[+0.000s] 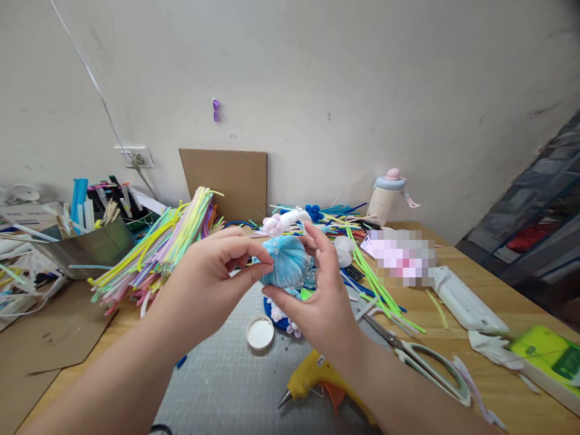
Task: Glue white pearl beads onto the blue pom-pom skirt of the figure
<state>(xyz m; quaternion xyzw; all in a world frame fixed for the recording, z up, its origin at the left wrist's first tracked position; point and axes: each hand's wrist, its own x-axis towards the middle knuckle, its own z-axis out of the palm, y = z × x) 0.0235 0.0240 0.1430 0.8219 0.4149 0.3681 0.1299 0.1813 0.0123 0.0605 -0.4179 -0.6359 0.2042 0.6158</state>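
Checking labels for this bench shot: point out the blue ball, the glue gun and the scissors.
Blue ball point(290, 263): head view, on its ridged front.
Glue gun point(309, 374): head view, on its yellow body.
Scissors point(396, 343): head view, near the pivot.

Brown board point(226, 181) against wall point(290, 72); capped bottle point(382, 198) nearby; purple bow point(216, 110) above board.

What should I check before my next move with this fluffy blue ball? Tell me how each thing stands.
1. Left grip on the blue ball: ok, thumb and index finger pinch its left side.
2. Right grip supporting the ball: ok, around its right side.
3. Glue gun set down: ok, on the gray mat.
4. Right forearm clear of the gun: cannot tell, they overlap in view.
5. Gun's heat: cannot tell.
6. Scissors laid aside: ok, on the right.
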